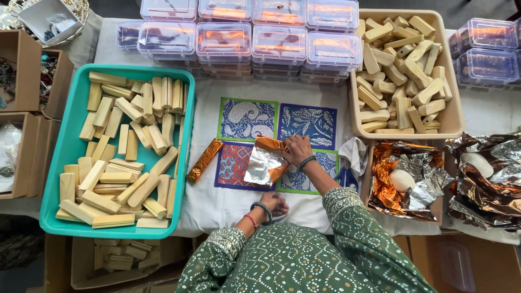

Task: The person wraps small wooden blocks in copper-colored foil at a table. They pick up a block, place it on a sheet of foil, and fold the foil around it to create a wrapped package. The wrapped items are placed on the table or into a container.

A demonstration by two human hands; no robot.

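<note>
My right hand (297, 149) pinches the top edge of a sheet of foil (263, 165), orange on one side and silver on the other. The sheet lies partly folded on the printed blue and red patterned squares (247, 118) in the middle of the white cloth. My left hand (274, 203) rests on the cloth close to my body, with nothing visible in it. A bar wrapped in orange foil (205, 160) lies slanted just left of the sheet, beside the teal tray.
A teal tray (65, 163) of pale wooden blocks sits at the left and a beige tray (453, 116) of similar blocks at the back right. Stacked clear plastic boxes (249, 38) line the back. Crumpled foil (412, 179) fills boxes at the right. Cardboard boxes (24, 70) stand far left.
</note>
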